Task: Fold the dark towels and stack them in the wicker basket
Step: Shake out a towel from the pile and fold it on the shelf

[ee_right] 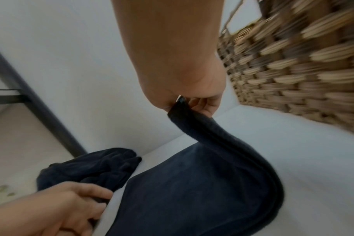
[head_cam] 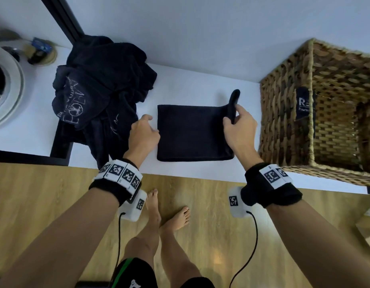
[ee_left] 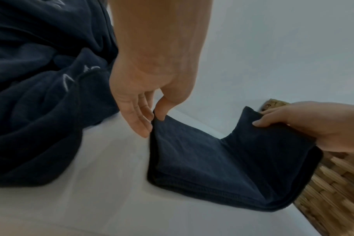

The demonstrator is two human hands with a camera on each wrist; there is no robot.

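A folded dark towel point(head_cam: 192, 134) lies flat on the white surface point(head_cam: 200, 88), between a heap point(head_cam: 101, 88) of loose dark towels on its left and the wicker basket point(head_cam: 317, 113) on its right. The right hand point(head_cam: 240, 125) grips the towel's right edge, fingers point(ee_right: 202, 103) and thumb curled round the stacked layers, and that edge is raised off the surface and stands up above the hand while the rest of the towel stays down. The left hand point(head_cam: 143, 134) is at the towel's left edge; the left wrist view shows its thumb and fingers point(ee_left: 139, 121) closed on the far left corner, pinching it, with the other fingers lying almost straight along the edge. The heap spills over the near edge of the surface and carries pale printed lettering on one fold. It sits just beside the left hand, apart from the folded towel. The basket stands on the right end of the surface, close to the right hand but not touching it; a dark label point(head_cam: 303, 104) hangs over its near wall. What lies inside is in shadow and cannot be made out. At the far left are a white round rim point(head_cam: 11, 80) and a tape roll point(head_cam: 43, 53). Below the surface's near edge are a wooden floor point(head_cam: 55, 194) and the person's bare feet.
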